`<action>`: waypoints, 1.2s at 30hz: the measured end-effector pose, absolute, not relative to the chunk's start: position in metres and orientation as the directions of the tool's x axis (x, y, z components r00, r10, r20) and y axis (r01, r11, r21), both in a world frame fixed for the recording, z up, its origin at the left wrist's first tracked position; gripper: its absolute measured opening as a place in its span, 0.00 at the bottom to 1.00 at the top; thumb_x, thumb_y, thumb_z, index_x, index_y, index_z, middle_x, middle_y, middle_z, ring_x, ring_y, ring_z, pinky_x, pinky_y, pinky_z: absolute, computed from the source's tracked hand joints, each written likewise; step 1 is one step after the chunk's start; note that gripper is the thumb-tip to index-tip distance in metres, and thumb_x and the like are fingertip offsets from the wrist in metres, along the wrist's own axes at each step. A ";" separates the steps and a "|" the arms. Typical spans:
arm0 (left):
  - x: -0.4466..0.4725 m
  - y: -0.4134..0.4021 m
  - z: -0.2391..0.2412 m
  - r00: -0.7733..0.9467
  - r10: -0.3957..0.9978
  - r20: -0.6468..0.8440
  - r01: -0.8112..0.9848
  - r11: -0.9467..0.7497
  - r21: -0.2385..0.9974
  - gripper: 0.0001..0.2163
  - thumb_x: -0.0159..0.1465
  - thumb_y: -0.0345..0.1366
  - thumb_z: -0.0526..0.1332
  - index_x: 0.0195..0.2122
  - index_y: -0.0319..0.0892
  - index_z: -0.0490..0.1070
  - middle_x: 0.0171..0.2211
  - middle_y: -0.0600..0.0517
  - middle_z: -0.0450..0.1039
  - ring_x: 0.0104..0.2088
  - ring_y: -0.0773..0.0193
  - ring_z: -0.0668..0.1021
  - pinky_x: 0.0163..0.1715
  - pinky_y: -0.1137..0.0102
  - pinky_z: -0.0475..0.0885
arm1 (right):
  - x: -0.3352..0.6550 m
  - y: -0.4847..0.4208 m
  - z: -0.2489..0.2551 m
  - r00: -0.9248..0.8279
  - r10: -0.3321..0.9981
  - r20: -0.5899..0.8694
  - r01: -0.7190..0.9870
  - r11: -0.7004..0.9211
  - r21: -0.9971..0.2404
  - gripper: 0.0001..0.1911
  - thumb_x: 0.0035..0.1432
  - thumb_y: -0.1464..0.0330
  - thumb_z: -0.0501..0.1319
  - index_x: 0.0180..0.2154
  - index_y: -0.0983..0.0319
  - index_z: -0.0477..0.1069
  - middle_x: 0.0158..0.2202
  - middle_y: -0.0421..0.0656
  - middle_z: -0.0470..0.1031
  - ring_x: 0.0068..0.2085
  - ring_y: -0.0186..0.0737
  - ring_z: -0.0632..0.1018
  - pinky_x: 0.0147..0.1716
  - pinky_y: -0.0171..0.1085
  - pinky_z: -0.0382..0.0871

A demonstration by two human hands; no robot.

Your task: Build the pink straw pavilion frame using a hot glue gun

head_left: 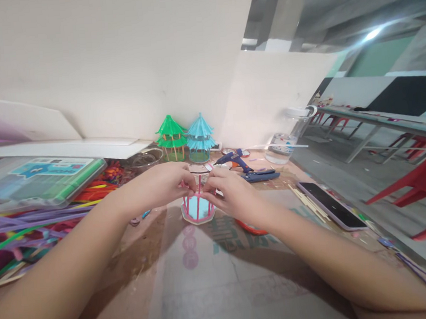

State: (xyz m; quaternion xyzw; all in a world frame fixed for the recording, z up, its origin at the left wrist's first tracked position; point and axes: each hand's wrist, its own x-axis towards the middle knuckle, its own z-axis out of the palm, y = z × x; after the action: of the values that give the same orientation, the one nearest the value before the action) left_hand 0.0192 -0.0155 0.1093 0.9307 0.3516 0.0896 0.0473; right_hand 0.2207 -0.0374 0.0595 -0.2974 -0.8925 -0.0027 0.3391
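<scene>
A small model pavilion frame (197, 209) stands on the printed sheet, with thin pink posts rising around a light-blue, many-sided base. My left hand (176, 179) reaches in from the left, thumb and fingertips pinched at the top of the posts. Opposite it, my right hand (228, 185) pinches at the upper right of the same frame. A pink strip seems to run between the fingertips, which partly hide it. Behind the hands are a finished-looking green pavilion (171, 138) and a blue pavilion (200, 137).
A glue gun (237, 160) and dark pliers (260, 176) lie behind my right hand. Farther right are wooden sticks (310, 203), a phone (330, 205) and a clear jug (283, 141). Coloured fuzzy stems (36, 217) and a plastic case (41, 180) crowd the left. White boards (117, 64) stand behind.
</scene>
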 end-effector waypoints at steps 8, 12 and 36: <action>0.021 -0.019 0.113 0.718 0.684 0.130 0.668 -0.729 0.148 0.08 0.63 0.34 0.58 0.34 0.44 0.78 0.37 0.52 0.75 0.36 0.66 0.76 0.34 0.74 0.66 | 0.240 -0.042 0.087 -0.570 0.684 0.456 0.631 0.720 -0.290 0.07 0.62 0.66 0.63 0.40 0.63 0.77 0.35 0.43 0.74 0.38 0.39 0.73 0.38 0.36 0.63; 0.025 -0.027 0.119 0.711 0.689 0.140 0.679 -0.725 0.116 0.08 0.62 0.32 0.59 0.33 0.44 0.78 0.35 0.53 0.76 0.35 0.66 0.77 0.34 0.74 0.66 | 0.245 -0.040 0.090 -0.611 0.719 0.332 0.630 0.695 -0.347 0.05 0.61 0.67 0.64 0.38 0.62 0.78 0.32 0.41 0.75 0.34 0.36 0.73 0.33 0.33 0.60; 0.046 -0.044 0.099 0.723 0.563 0.400 0.658 -0.739 -0.149 0.10 0.66 0.39 0.57 0.35 0.43 0.77 0.35 0.48 0.70 0.40 0.56 0.71 0.42 0.61 0.65 | 0.233 -0.037 0.084 -0.600 0.759 0.252 0.629 0.642 -0.437 0.04 0.59 0.73 0.64 0.31 0.64 0.77 0.28 0.40 0.76 0.29 0.33 0.71 0.29 0.33 0.57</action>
State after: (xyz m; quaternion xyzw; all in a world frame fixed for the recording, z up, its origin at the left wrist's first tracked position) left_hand 0.0460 -0.0438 0.0992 0.9173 0.3327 0.1667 -0.1416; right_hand 0.2330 -0.0373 0.0838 -0.3941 -0.8811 0.1535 0.2118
